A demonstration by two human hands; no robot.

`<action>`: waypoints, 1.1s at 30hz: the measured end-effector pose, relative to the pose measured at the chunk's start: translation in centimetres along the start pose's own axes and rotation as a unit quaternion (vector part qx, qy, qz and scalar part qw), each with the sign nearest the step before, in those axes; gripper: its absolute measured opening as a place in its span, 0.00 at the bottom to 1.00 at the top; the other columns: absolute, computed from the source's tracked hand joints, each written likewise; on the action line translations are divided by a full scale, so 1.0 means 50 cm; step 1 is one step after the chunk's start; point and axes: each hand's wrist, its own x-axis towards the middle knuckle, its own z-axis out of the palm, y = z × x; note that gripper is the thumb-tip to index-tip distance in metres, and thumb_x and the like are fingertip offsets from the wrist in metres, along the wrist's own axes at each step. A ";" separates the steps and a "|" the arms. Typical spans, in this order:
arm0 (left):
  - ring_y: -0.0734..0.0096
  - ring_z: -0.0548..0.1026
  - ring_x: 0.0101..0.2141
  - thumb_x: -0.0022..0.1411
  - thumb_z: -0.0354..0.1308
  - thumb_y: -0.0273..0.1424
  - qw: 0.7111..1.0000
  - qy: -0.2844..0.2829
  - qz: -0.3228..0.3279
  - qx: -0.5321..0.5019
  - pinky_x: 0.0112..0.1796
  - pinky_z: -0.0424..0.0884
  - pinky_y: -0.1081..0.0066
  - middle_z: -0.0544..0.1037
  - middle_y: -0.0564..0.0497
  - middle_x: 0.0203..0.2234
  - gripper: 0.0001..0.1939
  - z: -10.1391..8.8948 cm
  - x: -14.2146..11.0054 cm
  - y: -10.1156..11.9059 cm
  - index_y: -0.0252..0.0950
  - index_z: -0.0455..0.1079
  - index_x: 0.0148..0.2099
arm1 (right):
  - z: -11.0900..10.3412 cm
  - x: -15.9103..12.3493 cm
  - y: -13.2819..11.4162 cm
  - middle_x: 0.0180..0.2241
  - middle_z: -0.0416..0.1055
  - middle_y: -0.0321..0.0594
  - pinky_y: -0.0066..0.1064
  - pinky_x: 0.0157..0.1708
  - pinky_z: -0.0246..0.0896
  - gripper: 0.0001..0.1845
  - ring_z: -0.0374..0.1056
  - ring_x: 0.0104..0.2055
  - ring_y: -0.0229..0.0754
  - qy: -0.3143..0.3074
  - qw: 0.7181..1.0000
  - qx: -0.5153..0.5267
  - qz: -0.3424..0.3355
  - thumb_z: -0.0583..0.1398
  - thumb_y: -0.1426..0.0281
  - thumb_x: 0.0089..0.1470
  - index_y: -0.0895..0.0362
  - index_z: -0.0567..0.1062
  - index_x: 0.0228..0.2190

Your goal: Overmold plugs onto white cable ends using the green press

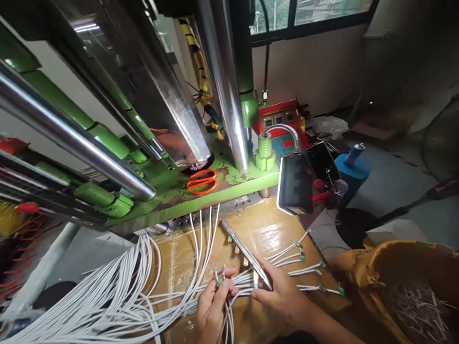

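My left hand (213,311) is closed around the ends of white cables, pinching them near their small green tips (218,278) over the table. Just to its right, my right hand (281,297) grips the near end of a long, narrow metal bar (242,248). Several small pale pegs stick out along the bar's left side. Beneath both hands runs a bundle of white cables (177,305), and more green-tipped ends (301,254) lie to the right. What my left fingers press together is partly hidden.
A green press (238,184) with thick steel columns stands behind the table (181,262). Orange-handled scissors (202,181) lie on its ledge. A lamp (295,185) hangs at the right. Below it stands a yellowish bin (382,265) with white scraps inside. Loose cables (96,306) cover the left side.
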 end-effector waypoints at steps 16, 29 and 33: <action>0.84 0.62 0.18 0.55 0.66 0.37 0.994 -0.095 -0.035 0.043 0.22 0.57 0.80 0.77 0.50 0.25 0.14 0.014 0.051 0.031 0.31 0.70 0.37 | -0.015 0.010 0.055 0.37 0.70 0.41 0.34 0.39 0.60 0.43 0.63 0.36 0.44 -0.009 0.997 -0.025 0.077 0.60 0.61 0.50 0.64 0.53 0.63; 0.72 0.71 0.26 0.58 0.56 0.26 0.908 -0.105 0.201 0.352 0.28 0.65 0.73 0.78 0.49 0.26 0.08 0.006 0.039 0.030 0.34 0.76 0.37 | -0.017 0.011 0.039 0.35 0.71 0.42 0.34 0.37 0.62 0.46 0.65 0.35 0.45 -0.010 0.993 -0.061 0.102 0.60 0.58 0.47 0.67 0.55 0.62; 0.69 0.74 0.29 0.57 0.50 0.21 0.805 -0.105 0.375 0.448 0.32 0.68 0.71 0.77 0.48 0.28 0.11 0.001 0.039 0.019 0.33 0.72 0.39 | -0.014 0.012 0.033 0.36 0.72 0.41 0.33 0.37 0.63 0.47 0.64 0.33 0.43 0.008 0.993 -0.055 0.100 0.61 0.58 0.45 0.67 0.57 0.62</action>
